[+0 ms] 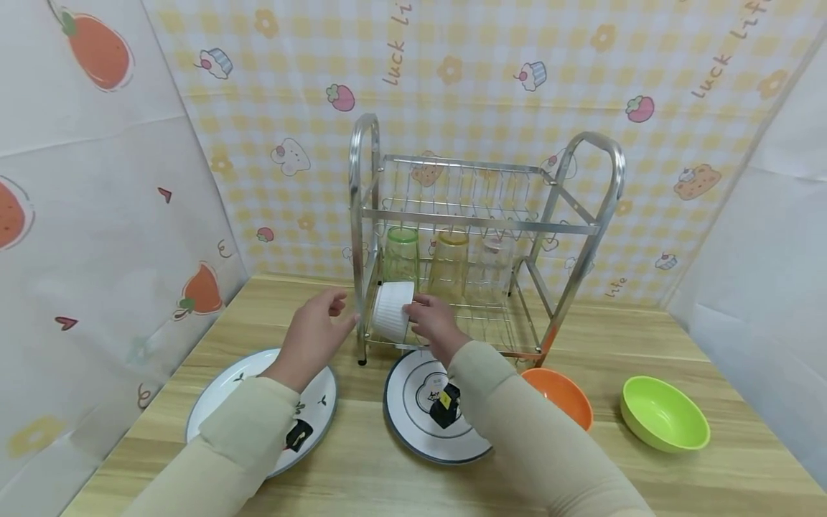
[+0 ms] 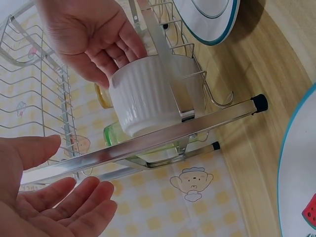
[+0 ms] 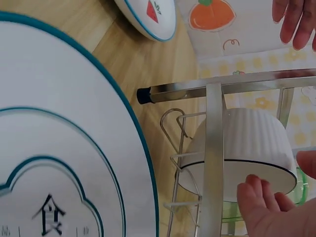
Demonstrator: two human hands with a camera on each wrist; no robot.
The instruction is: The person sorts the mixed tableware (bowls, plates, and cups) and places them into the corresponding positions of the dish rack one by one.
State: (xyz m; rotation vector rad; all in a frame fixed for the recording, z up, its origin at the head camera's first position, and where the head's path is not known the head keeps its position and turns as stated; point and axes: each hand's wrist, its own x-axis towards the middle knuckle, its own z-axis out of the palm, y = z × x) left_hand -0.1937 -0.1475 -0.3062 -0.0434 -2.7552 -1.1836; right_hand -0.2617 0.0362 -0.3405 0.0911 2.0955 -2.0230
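A white ribbed bowl with a dark thin rim stands tipped on its side at the left of the rack's lower shelf, its mouth turned right. My right hand pinches its rim, fingers on the inside and thumb outside. Just outside the rack's left post, my left hand is held with fingers loosely spread, touching no bowl. The metal dish rack has two tiers. Behind the bowl stand a green glass, a yellow glass and a clear glass.
A white plate lies under my left forearm, and another round-patterned plate before the rack. An orange bowl, partly behind my right sleeve, and a green bowl sit at right on the wooden table.
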